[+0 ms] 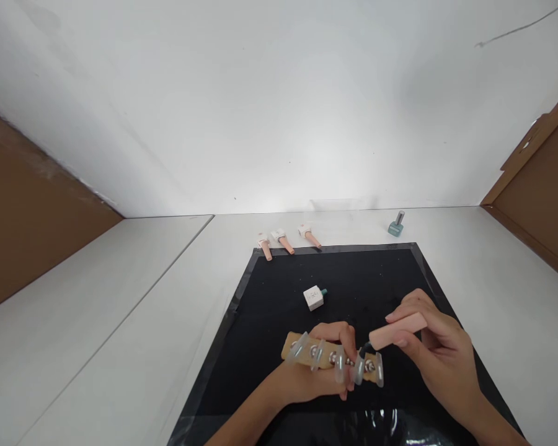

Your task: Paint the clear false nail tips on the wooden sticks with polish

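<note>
Head view: left hand (307,381) curled around tan strip (325,355) running left-right; right hand (446,359), off strip's right end, pinches pink cap (397,330), brush (365,349) slanting left to nail tip (359,370).

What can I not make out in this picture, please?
All in head view:
Left hand: some fingers hidden behind the wooden strip.
Brush: too small to tell whether its tip touches a clear nail.
White bottle: writing too small.
Right forearm: cut by bottom edge.
</note>
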A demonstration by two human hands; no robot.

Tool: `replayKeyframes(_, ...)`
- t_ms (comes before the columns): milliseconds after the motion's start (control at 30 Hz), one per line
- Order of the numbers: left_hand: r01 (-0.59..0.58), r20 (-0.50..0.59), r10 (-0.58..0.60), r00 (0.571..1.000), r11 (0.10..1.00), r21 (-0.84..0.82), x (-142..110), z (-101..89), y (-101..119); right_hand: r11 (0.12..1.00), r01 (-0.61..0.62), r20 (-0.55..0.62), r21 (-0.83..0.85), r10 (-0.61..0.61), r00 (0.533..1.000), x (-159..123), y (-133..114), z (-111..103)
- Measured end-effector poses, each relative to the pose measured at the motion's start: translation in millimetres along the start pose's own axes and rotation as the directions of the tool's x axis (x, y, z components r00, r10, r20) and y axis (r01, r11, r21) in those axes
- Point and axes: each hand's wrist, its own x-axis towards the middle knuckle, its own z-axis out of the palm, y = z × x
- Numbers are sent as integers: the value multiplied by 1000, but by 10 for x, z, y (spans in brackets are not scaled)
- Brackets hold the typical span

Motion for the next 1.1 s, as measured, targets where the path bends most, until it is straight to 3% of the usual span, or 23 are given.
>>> replayKeyframes(133,1,-5,-1,1000,1000,-27,-14,-5,7,1000,-2,-59,21,4,998,10,-12,-6)
replayKeyframes(267,25,-16,-26,1000,999,-38,11,-6,19,988,37,67,153,-48,997,28,-28,-1)
replayKeyframes(367,-11,10,11,1000,999,-52,35,-13,14,987,36,124,160,-56,991,28,-31,10)
replayKeyframes(700,7,14,-5,1000,989,-149,-9,-24,-19,999,25,-65,37,-22,998,1,-15,20)
replayKeyframes(900,-12,32,18,999,984,-178,12,-40,-24,982,44,44,183,-53,998,32,-39,16)
replayKeyframes(1000,-6,53,16,998,982,-188,34,-44,-35,985,46,81,164,-60,995,40,-50,26)
replayKeyframes(1100,-12,68,25,997,982,-187,33,-44,-49,994,37,42,104,-42,998,30,-49,35)
